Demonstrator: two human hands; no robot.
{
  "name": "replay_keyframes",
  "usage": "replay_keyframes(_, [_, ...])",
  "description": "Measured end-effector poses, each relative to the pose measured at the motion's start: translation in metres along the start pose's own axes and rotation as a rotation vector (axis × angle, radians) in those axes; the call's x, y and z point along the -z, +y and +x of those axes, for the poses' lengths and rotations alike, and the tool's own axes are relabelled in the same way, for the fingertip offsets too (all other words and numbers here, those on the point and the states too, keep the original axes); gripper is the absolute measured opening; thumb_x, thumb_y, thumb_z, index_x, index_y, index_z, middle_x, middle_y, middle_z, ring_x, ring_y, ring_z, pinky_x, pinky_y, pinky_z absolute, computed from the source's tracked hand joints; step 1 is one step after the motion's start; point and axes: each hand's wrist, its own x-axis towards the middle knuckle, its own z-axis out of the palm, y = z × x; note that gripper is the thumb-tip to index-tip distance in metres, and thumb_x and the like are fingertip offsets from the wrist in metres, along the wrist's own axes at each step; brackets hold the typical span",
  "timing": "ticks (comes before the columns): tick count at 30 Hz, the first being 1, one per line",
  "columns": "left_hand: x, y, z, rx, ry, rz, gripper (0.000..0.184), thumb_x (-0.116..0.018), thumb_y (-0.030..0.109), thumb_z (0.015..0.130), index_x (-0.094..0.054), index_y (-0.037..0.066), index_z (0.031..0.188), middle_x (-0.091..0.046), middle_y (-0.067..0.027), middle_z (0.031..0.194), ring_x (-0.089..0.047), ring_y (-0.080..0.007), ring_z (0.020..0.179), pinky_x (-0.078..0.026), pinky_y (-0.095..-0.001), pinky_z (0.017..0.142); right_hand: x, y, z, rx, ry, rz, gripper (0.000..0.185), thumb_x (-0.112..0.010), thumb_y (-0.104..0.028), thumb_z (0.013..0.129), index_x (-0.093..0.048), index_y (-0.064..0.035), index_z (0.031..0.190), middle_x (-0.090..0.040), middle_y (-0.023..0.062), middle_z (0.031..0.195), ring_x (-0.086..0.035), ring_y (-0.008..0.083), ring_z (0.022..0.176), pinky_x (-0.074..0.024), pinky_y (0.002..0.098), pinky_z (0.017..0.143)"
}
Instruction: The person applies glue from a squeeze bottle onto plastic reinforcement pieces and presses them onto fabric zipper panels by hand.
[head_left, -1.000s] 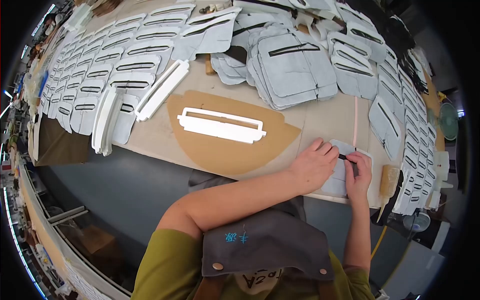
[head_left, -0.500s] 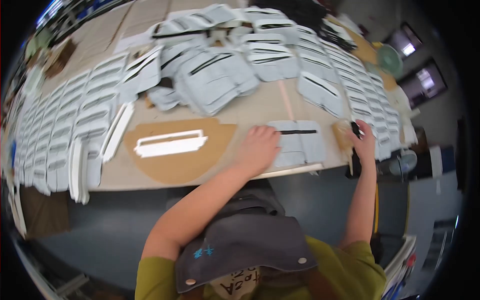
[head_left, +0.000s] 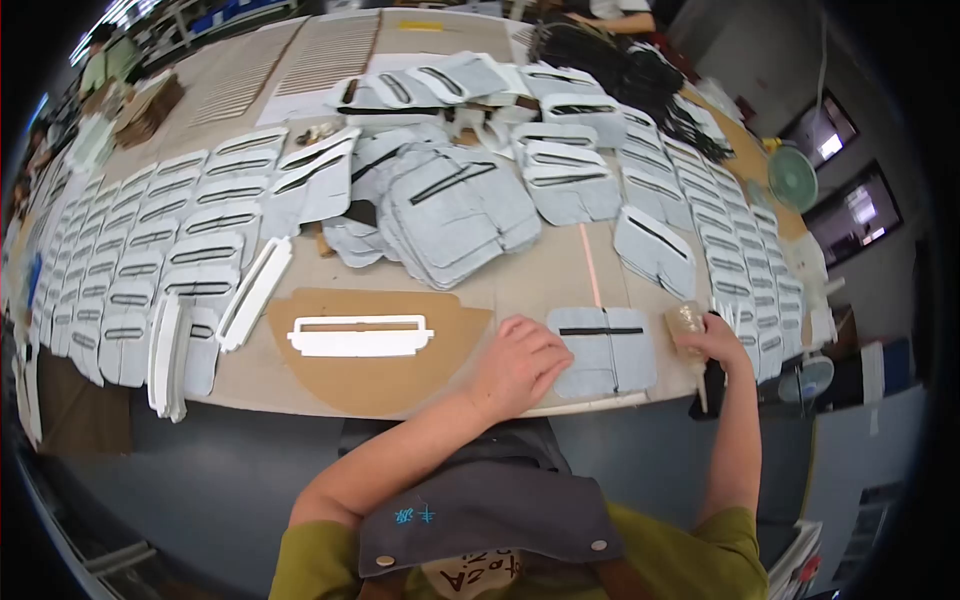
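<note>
My left hand [head_left: 520,368] rests palm down at the left edge of a grey fabric panel [head_left: 630,365], its fingers loosely bent and slightly apart, with nothing visible in them. The panel lies flat near the front edge and has a black strip across its upper part and a dark line down its middle. To its right, my right hand [head_left: 714,338] has its fingers closed on an amber bottle [head_left: 684,322] whose thin nozzle points down. A white slotted frame [head_left: 360,336] lies on a brown card template [head_left: 380,388], left of my left hand.
Stacked grey panels [head_left: 465,215] lie behind the template. Rows of slotted panels [head_left: 205,255] cover the left side, with more at the right. White strips [head_left: 165,355] overhang the front edge. A person's arm [head_left: 615,22] shows at the back, near dark straps [head_left: 620,70].
My right hand has left the grey panel and moved right to the bottle. My left hand has come off the black strip to the panel's left edge. The whole view has shifted.
</note>
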Motion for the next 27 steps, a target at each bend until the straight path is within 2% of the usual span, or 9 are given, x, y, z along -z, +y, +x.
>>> replay_keyframes(1, [0.012,0.005,-0.002,0.009,0.022,0.02,0.011,-0.074,0.011,0.085,-0.072,0.01,0.096,-0.067,-0.0007,0.098,-0.062,-0.024,0.1,-0.042,-0.0406,0.096,0.009,0.001,0.013,-0.01,0.014,0.004,0.062,-0.088,-0.035,0.072,-0.067,-0.0005,0.119,-0.072,0.0054,0.095,-0.067,0.0146,0.078,-0.0532,0.0301,0.062])
replay_keyframes(5, [0.08,0.014,-0.044,0.111,0.149,0.153,0.01,-0.075,0.008,0.085,-0.073,0.011,0.094,-0.069,-0.003,0.098,-0.063,-0.0252,0.096,-0.044,-0.0417,0.089,0.033,-0.017,0.028,0.404,-0.006,1.263,0.057,-0.076,-0.025,0.089,-0.055,-0.0025,0.138,-0.063,0.0129,0.129,-0.063,0.0231,0.115,-0.0555,0.0362,0.092])
replay_keyframes(6, [0.106,0.015,-0.058,0.169,0.15,0.222,0.01,-0.074,0.007,0.085,-0.073,0.011,0.095,-0.069,-0.0037,0.098,-0.063,-0.0256,0.096,-0.045,-0.0418,0.088,0.029,-0.036,0.028,0.398,-0.023,1.259,0.057,-0.076,-0.025,0.089,-0.055,-0.0025,0.138,-0.063,0.0129,0.129,-0.063,0.0231,0.115,-0.0555,0.0362,0.092])
replay_keyframes(8, [0.147,0.012,-0.088,0.274,0.218,0.412,0.012,-0.074,0.002,0.083,-0.072,0.007,0.094,-0.069,-0.0069,0.097,-0.063,-0.028,0.093,-0.046,-0.0408,0.085,0.007,-0.098,0.017,0.704,-0.463,1.696,0.062,-0.074,-0.027,0.092,-0.05,-0.0077,0.145,-0.053,0.0162,0.145,-0.053,0.0326,0.131,-0.0526,0.0455,0.101])
replay_keyframes(14, [0.183,0.014,-0.144,0.528,0.107,0.726,0.043,-0.075,0.013,0.083,-0.069,0.007,0.125,-0.062,-0.0101,0.132,-0.058,-0.0332,0.122,-0.046,-0.0449,0.101,-0.133,-0.254,0.019,0.687,-0.724,1.579,0.07,-0.076,-0.025,0.091,-0.044,-0.0083,0.151,-0.05,0.0177,0.149,-0.047,0.0392,0.14,-0.0455,0.0493,0.109])
replay_keyframes(19, [0.178,0.01,-0.143,0.553,0.192,0.732,0.044,-0.075,0.014,0.081,-0.069,0.01,0.125,-0.064,-0.007,0.128,-0.059,-0.0301,0.121,-0.046,-0.0436,0.099,-0.235,-0.367,-0.003,0.659,-0.891,1.302,0.067,-0.077,-0.022,0.09,-0.047,-0.003,0.147,-0.054,0.0167,0.144,-0.051,0.0363,0.136,-0.0398,0.0464,0.116])
replay_keyframes(22, [0.178,0.009,-0.144,0.56,0.203,0.712,0.044,-0.075,0.013,0.08,-0.069,0.009,0.124,-0.064,-0.0068,0.127,-0.059,-0.0296,0.12,-0.045,-0.0435,0.099,-0.289,-0.411,-0.018,0.665,-0.768,1.212,0.057,-0.077,-0.022,0.092,-0.052,-0.0021,0.14,-0.063,0.0131,0.133,-0.062,0.0307,0.123,-0.0465,0.0453,0.108])
replay_keyframes(24, [0.179,0.008,-0.143,0.564,0.208,0.692,0.044,-0.075,0.013,0.08,-0.069,0.009,0.123,-0.064,-0.0068,0.127,-0.059,-0.0295,0.12,-0.045,-0.0437,0.1,-0.308,-0.432,-0.033,0.713,-0.695,1.108,0.052,-0.084,-0.019,0.087,-0.056,-0.0018,0.128,-0.067,0.0063,0.119,-0.065,0.0157,0.108,-0.0515,0.0352,0.097])
replay_keyframes(27, [0.183,0.011,-0.141,0.574,0.196,0.673,0.044,-0.075,0.013,0.08,-0.069,0.009,0.123,-0.064,-0.0073,0.127,-0.059,-0.0299,0.122,-0.045,-0.0447,0.1,-0.33,-0.447,-0.043,0.769,-0.622,1.039,0.053,-0.084,-0.02,0.086,-0.057,-0.0005,0.127,-0.067,0.0064,0.117,-0.065,0.0152,0.104,-0.0519,0.0318,0.093])
